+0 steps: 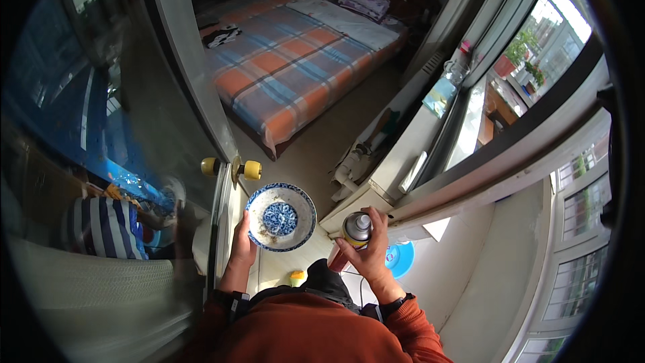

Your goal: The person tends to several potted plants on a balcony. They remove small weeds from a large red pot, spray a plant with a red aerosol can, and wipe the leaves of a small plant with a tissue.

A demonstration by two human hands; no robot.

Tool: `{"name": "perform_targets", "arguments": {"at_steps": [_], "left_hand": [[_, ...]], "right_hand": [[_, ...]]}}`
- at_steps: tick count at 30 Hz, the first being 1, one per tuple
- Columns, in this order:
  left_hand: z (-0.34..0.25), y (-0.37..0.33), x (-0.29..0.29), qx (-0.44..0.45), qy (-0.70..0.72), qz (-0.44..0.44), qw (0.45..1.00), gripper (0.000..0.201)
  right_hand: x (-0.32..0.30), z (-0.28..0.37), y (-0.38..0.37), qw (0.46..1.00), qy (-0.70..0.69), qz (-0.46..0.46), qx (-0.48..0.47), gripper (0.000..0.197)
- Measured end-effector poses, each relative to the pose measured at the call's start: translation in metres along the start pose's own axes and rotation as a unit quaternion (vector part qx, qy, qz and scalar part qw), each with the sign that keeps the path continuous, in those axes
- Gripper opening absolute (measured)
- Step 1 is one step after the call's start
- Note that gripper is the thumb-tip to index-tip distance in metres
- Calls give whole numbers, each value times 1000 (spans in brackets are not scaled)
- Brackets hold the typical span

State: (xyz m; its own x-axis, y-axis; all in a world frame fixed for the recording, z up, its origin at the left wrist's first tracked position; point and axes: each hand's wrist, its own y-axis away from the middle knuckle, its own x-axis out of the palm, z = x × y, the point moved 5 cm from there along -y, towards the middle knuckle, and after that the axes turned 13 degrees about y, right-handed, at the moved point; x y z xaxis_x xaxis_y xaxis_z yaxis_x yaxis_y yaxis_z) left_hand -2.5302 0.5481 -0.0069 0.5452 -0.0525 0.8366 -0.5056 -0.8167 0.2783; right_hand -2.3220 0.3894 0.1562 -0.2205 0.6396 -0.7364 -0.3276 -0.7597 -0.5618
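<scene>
My left hand (242,243) grips the left rim of a round bowl (306,218), white with a blue patterned rim and a blue floral centre. Dark specks lie on the bowl's inner bottom. In my right hand (371,250) is a spray can (357,227) with a silver domed top, held upright with the fingers wrapped round its side. The can and the bowl are apart, side by side in front of my body. Much of the can's lower body is hidden by my hand.
A glass door (168,161) with a yellow-and-black knob (252,170) stands close on my left. Ahead is a bed (289,67) with a plaid cover. To the right are a windowsill (410,134), pipes (348,167) and a blue basin (401,259). A small yellow object (297,277) sits near my feet.
</scene>
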Motion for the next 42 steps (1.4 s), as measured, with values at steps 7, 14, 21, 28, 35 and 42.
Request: {"name": "perform_targets", "arguments": {"at_steps": [7,14,21,28,35,42], "left_hand": [[-13,-20,-40,25,-11,-35,999,62],[2,-91,-37,29,-2,-61,998,62],[-47,-179,35,-33,-34,-17,999,67],[-40,-238,88,-101,-80,41,991,69],[-16,-311,127,-197,-95,107,970,64],[-10,-388,151,-283,-116,131,943,66]], "right_hand": [[55,-28,-45,999,-46,-4,-1,86],[97,-86,-87,995,-83,-39,25,86],[87,-113,-164,984,-58,-144,84,85],[18,-122,-207,965,37,-233,111,92],[-43,-138,-219,879,198,-391,190,92],[-59,-187,-258,794,359,-418,256,87]]}}
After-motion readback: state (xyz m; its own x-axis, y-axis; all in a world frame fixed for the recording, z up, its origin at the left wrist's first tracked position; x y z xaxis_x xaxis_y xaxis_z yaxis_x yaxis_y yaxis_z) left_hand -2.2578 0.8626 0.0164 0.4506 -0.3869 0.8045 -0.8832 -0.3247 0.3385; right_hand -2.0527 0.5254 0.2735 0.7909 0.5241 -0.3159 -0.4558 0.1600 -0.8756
